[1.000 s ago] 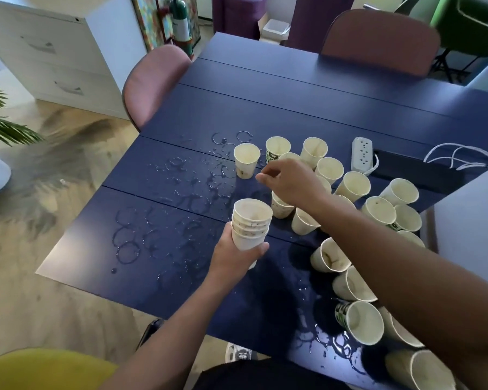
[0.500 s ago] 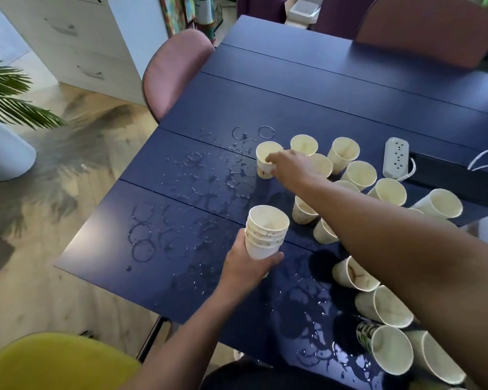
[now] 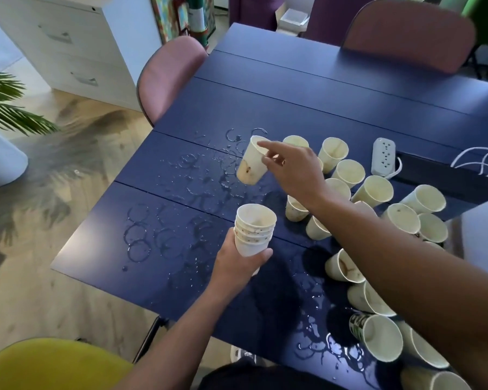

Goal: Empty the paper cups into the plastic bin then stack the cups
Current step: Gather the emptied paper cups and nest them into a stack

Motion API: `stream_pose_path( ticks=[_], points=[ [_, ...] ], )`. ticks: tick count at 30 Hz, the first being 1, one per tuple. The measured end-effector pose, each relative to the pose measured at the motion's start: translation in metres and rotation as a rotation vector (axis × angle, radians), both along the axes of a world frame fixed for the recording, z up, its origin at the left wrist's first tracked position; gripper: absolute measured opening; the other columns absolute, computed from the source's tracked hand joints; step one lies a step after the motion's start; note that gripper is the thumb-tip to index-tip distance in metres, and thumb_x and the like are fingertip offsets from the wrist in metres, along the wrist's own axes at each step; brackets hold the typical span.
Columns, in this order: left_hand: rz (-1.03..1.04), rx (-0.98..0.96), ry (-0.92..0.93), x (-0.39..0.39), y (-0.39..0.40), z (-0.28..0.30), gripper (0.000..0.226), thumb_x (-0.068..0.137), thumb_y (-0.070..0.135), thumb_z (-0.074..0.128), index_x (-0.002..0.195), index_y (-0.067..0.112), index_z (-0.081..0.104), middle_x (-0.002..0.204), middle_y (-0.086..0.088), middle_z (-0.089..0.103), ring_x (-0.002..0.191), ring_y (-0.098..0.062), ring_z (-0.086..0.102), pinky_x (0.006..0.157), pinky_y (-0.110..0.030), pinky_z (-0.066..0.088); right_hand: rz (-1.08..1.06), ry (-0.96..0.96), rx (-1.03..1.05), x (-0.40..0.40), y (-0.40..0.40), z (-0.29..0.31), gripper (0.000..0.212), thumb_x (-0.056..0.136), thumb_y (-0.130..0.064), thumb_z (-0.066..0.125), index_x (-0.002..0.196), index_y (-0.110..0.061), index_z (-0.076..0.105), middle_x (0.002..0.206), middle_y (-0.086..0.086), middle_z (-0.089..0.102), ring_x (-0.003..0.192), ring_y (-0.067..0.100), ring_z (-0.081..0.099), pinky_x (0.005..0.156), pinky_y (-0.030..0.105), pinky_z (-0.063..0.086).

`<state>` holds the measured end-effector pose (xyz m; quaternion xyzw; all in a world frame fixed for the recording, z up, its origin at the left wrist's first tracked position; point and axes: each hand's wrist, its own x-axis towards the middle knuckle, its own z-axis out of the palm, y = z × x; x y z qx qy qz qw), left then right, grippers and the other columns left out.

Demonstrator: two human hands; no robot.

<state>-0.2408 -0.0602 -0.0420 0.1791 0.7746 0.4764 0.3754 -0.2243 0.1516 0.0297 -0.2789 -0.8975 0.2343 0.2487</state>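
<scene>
Left hand (image 3: 238, 258) curled around a nested stack of white paper cups (image 3: 253, 232) above the wet dark blue table (image 3: 265, 108), right hand (image 3: 292, 168) outstretched, pinching a tilted, lifted stained white paper cup (image 3: 251, 161), index finger extended

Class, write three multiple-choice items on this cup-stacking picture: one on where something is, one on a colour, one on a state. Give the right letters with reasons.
1. Where is the power strip?
A. on the floor
B. on the table, beyond the loose cups
C. in the left hand

2. What colour is the table?
A. dark blue
B. white
C. red

3. How is the cup in the right hand?
A. flat on the table
B. crushed
C. lifted and tilted

Answers:
1 B: the power strip lies past the loose cups.
2 A: the table is dark blue.
3 C: the right hand holds the cup tilted above the wet top, while the left hand grips the stack.
</scene>
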Motion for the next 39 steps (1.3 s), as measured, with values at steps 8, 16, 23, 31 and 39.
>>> stream_pose_path(
  ticks=[8,16,23,31,39],
  points=[
    [-0.011,0.012,0.015,0.001,-0.001,-0.001,0.05,0.066,0.043,0.08,0.108,0.031,0.057,0.1,0.012,0.07,0.094,-0.01,0.066,0.08,-0.033,0.056,0.112,0.296,0.066,0.064,-0.057,0.036,0.022,0.09,-0.014,0.072,0.111,-0.018,0.077,0.089,-0.007,0.072,0.073,0.011,0.062,0.068,0.03,0.052],
    [-0.005,0.007,0.058,0.013,0.001,0.001,0.052,0.069,0.036,0.083,0.11,0.026,0.054,0.094,0.009,0.07,0.075,-0.001,0.066,0.076,-0.036,0.057,0.204,0.124,-0.08,0.102,-0.077,0.021,0.021,0.091,-0.018,0.069,0.109,-0.022,0.078,0.092,-0.006,0.072,0.079,0.011,0.062,0.07,0.027,0.049],
    [-0.011,0.015,0.074,0.027,0.008,0.003,0.057,0.054,0.053,0.078,0.102,0.035,0.054,0.089,0.009,0.071,0.085,-0.021,0.069,0.075,-0.052,0.058,0.238,-0.098,-0.252,0.113,-0.087,0.012,0.026,0.087,-0.014,0.066,0.108,-0.023,0.078,0.095,-0.005,0.074,0.081,0.007,0.062,0.075,0.03,0.051],
    [-0.144,0.001,0.162,0.044,0.001,0.006,0.057,0.072,0.032,0.087,0.118,0.026,0.053,0.104,0.01,0.068,0.099,-0.021,0.065,0.089,-0.043,0.054,0.061,-0.027,-0.474,0.152,-0.086,0.038,0.026,0.096,-0.027,0.065,0.12,-0.035,0.071,0.099,-0.005,0.075,0.088,0.015,0.065,0.082,0.026,0.05],
    [-0.252,0.027,0.149,0.063,-0.007,0.005,0.055,0.072,0.025,0.088,0.115,0.025,0.054,0.102,0.016,0.066,0.097,-0.012,0.064,0.086,-0.036,0.054,-0.085,-0.065,-0.492,0.212,-0.08,0.049,0.017,0.094,-0.028,0.068,0.107,-0.034,0.076,0.094,-0.022,0.073,0.082,0.006,0.064,0.074,0.014,0.047]
  ],
)
